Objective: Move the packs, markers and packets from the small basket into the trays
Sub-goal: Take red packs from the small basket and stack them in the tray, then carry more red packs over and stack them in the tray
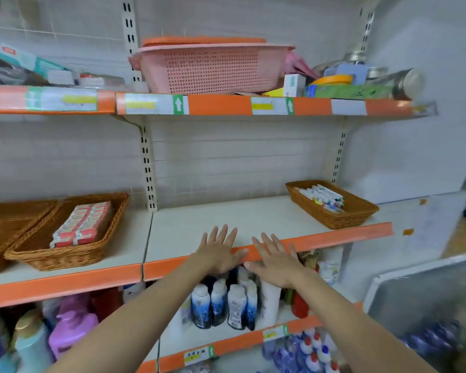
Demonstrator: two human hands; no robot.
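Head view: white shelf [226, 219] with orange edge, tiled wall [226, 157] behind.

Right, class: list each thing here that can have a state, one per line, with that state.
Left hand: open, fingers straight, over the shelf edge.
Right hand: open, fingers straight, holding nothing.
Left tray: holds red packs.
Right tray: holds markers.
Far-left tray: looks empty.
Pink basket: upright, lidded.

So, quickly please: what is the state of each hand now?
Left hand: open, fingers straight, holding nothing.
Right hand: open, fingers straight, holding nothing.
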